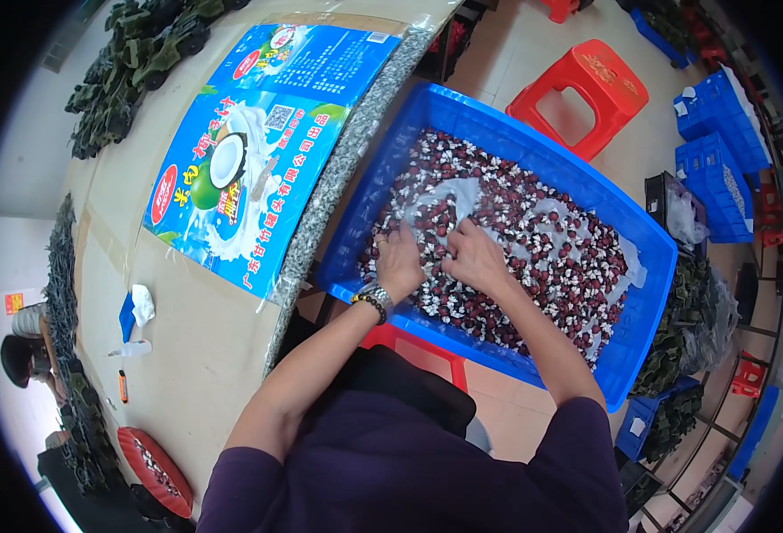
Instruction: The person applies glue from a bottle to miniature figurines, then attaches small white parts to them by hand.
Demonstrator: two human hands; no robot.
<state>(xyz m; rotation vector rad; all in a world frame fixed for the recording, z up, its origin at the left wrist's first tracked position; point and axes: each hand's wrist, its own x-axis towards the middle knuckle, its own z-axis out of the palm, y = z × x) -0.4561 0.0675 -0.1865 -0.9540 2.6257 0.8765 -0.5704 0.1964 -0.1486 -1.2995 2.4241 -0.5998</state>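
A large blue plastic tub holds a thick layer of small dark red and white pieces, like tiny beads or buds. Both my hands reach into its left part. My left hand, with a bracelet and watch at the wrist, has its fingers bent down among the pieces. Close beside it, my right hand is curled, thumb and fingers drawn together at the pile. What either hand grips is too small or hidden to make out. A clear plastic bag lies on the pieces just beyond my fingertips.
At left stands a table with a stone edge and a blue printed carton sheet. A red dish, an orange cutter and dark green bundles lie on it. A red stool and blue crates stand beyond the tub.
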